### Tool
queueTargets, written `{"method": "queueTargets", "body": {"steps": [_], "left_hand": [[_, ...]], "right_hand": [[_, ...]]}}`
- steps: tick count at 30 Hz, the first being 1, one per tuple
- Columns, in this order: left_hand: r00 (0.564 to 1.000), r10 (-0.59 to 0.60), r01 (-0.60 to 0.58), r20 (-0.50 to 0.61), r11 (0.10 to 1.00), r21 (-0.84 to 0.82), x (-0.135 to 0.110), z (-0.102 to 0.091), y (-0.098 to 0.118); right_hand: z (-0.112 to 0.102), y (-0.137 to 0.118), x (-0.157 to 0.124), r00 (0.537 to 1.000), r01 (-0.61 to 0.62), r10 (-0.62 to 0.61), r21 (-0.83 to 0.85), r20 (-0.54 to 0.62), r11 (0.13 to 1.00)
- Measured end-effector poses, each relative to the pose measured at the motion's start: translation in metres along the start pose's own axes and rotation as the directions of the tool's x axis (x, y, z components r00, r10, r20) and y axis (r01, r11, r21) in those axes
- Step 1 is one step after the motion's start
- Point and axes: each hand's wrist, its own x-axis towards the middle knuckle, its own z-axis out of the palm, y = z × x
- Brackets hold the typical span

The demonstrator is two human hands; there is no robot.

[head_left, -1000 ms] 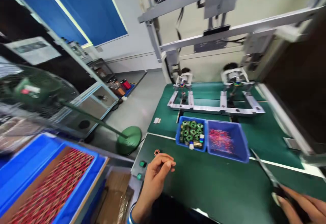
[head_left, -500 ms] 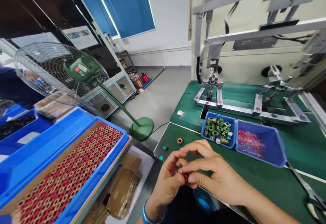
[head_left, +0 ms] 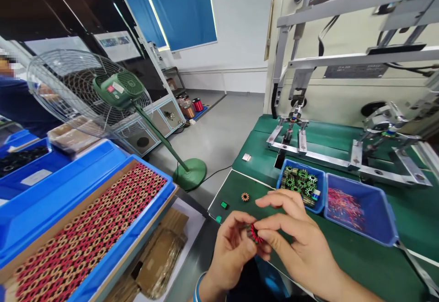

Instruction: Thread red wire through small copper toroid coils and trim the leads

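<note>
Pinching the small red wound coil point(head_left: 254, 233) by its rim, left hand point(head_left: 230, 251) and right hand point(head_left: 297, 242) gripped it; judged light, rigid, windings fragile.

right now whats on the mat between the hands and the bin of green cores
In the head view, only bare green mat separates the hands from the bin. A loose coil lies off to the left.

Matt green mat point(head_left: 346, 265) covers the bench; 2 blue bins point(head_left: 363, 210) look like smooth plastic; the winding fixture point(head_left: 343, 160) is bare brushed metal; brown cardboard point(head_left: 161, 261) at lower left.
</note>
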Motion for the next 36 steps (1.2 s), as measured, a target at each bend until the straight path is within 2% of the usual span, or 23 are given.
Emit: {"method": "queueTargets", "body": {"steps": [2, 4, 8, 10, 13, 15, 17, 20, 22, 26, 29, 32, 36], "left_hand": [[0.995, 0.068, -0.063, -0.067, 0.996, 0.067, 0.003, 0.005, 0.001], [0.993, 0.079, -0.071, -0.092, 0.994, 0.088, 0.006, 0.008, 0.001], [0.998, -0.070, 0.070, 0.010, 0.998, 0.007, 0.010, 0.008, -0.002], [0.994, -0.091, 0.091, 0.054, 0.996, 0.007, 0.011, 0.006, -0.004], [0.999, 0.024, -0.029, 0.036, 0.990, 0.141, 0.014, 0.006, -0.004], [0.989, 0.146, -0.143, 0.010, 0.951, 0.273, 0.018, 0.009, -0.004], [0.977, 0.213, -0.208, 0.020, 0.925, 0.319, 0.022, 0.013, -0.003], [0.978, 0.198, -0.208, 0.062, 0.947, 0.247, 0.028, 0.017, -0.003], [0.978, 0.202, -0.210, 0.061, 0.952, 0.223, 0.029, 0.018, -0.004], [0.977, 0.213, -0.204, -0.011, 0.950, 0.238, 0.027, 0.018, -0.007], [0.981, 0.192, -0.182, -0.026, 0.958, 0.223, 0.026, 0.019, -0.006], [0.972, 0.232, -0.218, -0.024, 0.941, 0.260, 0.027, 0.021, -0.004], [0.972, 0.235, -0.223, -0.013, 0.938, 0.264, 0.027, 0.022, -0.002]], "right_hand": [[0.000, -0.003, 0.000, 0.999, 0.008, -0.009, -0.042, -0.033, 0.999], [-0.001, -0.004, 0.002, 0.999, 0.028, -0.029, -0.045, -0.041, 0.999], [-0.005, -0.004, 0.005, 0.996, 0.079, -0.080, -0.025, -0.027, 0.997], [-0.007, -0.004, 0.005, 0.997, 0.074, -0.075, -0.023, -0.032, 0.997], [-0.009, -0.004, 0.003, 0.998, 0.034, -0.035, -0.017, -0.056, 0.999], [-0.012, -0.004, 0.003, 0.997, 0.023, -0.024, -0.007, -0.069, 1.000], [-0.017, -0.004, 0.004, 0.998, 0.028, -0.028, 0.008, -0.061, 1.000], [-0.029, -0.004, 0.008, 0.999, 0.039, -0.040, -0.032, -0.016, 0.999], [-0.037, -0.007, 0.009, 0.997, 0.065, -0.070, -0.128, -0.040, 0.990], [-0.043, -0.014, 0.005, 0.962, 0.190, -0.241, -0.323, -0.126, 0.927], [-0.039, -0.015, 0.002, 0.942, 0.259, -0.324, -0.423, -0.089, 0.869], [-0.035, -0.014, 0.003, 0.942, 0.273, -0.333, -0.458, -0.053, 0.846], [-0.035, -0.015, 0.007, 0.942, 0.290, -0.333, -0.415, -0.034, 0.862]]}}
